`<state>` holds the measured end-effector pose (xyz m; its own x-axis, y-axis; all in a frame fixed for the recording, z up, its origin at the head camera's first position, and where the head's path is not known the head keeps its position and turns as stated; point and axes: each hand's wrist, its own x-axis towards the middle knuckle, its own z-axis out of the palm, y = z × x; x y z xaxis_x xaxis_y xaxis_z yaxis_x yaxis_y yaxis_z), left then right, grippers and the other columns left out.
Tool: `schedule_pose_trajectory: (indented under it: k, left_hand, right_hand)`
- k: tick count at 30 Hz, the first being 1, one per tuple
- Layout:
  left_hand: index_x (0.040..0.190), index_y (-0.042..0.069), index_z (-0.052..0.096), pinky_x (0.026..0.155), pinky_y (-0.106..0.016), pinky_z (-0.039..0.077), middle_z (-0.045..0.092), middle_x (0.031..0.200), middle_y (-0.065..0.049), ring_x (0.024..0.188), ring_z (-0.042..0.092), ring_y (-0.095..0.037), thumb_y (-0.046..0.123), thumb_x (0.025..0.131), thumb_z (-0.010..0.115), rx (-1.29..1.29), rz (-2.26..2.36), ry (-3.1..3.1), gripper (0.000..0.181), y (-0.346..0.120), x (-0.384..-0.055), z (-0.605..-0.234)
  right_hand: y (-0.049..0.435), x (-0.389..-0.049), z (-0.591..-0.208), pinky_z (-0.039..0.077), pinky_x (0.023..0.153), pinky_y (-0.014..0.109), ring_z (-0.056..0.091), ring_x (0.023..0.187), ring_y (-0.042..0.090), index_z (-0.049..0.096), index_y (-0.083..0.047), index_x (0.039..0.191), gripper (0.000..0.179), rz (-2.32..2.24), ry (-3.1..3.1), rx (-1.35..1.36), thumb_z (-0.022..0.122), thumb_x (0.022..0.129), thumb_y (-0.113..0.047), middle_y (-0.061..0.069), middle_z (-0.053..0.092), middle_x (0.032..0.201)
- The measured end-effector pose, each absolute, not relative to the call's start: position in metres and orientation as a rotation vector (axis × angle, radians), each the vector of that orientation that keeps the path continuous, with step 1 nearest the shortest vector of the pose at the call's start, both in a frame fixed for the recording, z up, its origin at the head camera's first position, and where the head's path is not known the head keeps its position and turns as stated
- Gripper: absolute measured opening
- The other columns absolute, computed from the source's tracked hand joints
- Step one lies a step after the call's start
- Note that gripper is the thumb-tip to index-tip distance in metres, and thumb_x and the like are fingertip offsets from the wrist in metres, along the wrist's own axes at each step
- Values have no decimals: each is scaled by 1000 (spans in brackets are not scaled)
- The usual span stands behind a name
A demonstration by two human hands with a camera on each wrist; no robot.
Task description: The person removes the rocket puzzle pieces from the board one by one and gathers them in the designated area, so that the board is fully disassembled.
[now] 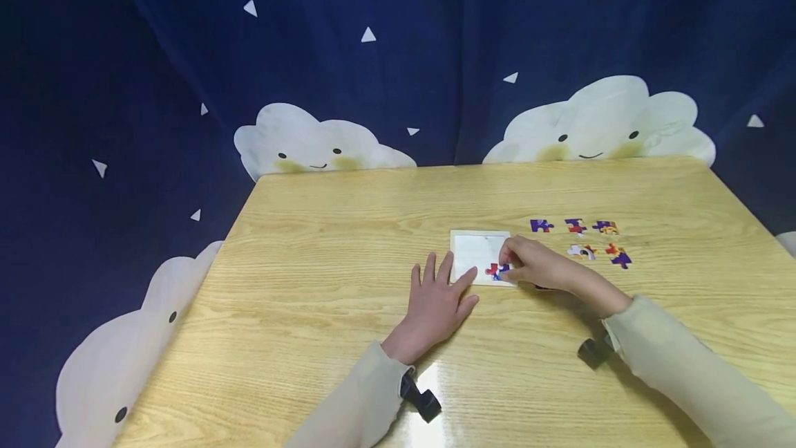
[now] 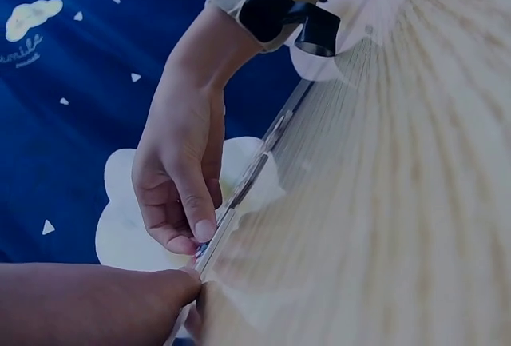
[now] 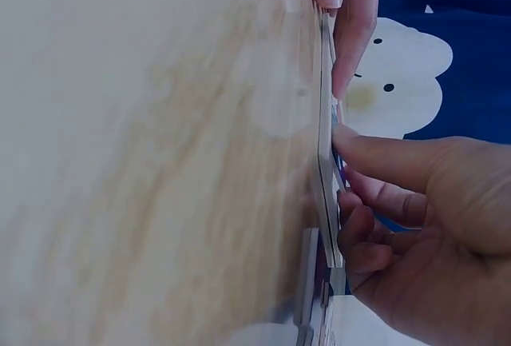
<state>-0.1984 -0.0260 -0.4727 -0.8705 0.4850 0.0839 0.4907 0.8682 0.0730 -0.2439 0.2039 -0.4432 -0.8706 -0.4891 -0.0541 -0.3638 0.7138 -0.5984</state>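
A shallow white puzzle tray (image 1: 475, 252) lies on the table. My left hand (image 1: 435, 306) rests at its left side with fingers spread, the index fingertip touching the lower part of the tray. At the tray's lower right corner, my right hand (image 1: 539, 265) pinches a red and purple jigsaw piece (image 1: 495, 272) between thumb and fingers. The right wrist view shows that piece (image 3: 338, 172) slightly tilted against the tray's face, partly hidden by the fingers. Both hands also appear in the left wrist view, the right hand (image 2: 180, 162) above the left hand (image 2: 96, 302).
Several loose jigsaw pieces (image 1: 575, 227) lie in rows right of the tray. Another dark piece (image 1: 545, 288) is mostly covered by the right wrist. Behind the wooden table (image 1: 311, 247) hangs a dark blue curtain (image 1: 404, 75) with white clouds.
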Motion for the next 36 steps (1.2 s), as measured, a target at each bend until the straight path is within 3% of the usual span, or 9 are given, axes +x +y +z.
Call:
schedule_pose_trajectory:
  k: [19, 36]
  left_hand:
    - [130, 46, 59, 98, -48, 42, 56, 138, -5, 127, 52, -32, 36, 99, 55, -748, -120, -2759, 32, -31, -206, -480]
    - [135, 34, 57, 102, -45, 36, 53, 143, 3, 128, 48, -25, 39, 101, 50, -752, -329, -2821, 35, -38, -214, -483]
  right_hand:
    - [203, -236, -447, 41, 64, 21, 47, 75, 11, 65, -12, 99, 22, -992, 2783, -760, 74, 82, -2, 5, 56, 84]
    - [216, -233, -452, 43, 62, 21, 49, 75, 5, 67, -13, 105, 19, -1243, 2662, -687, 68, 89, -3, 2, 58, 87]
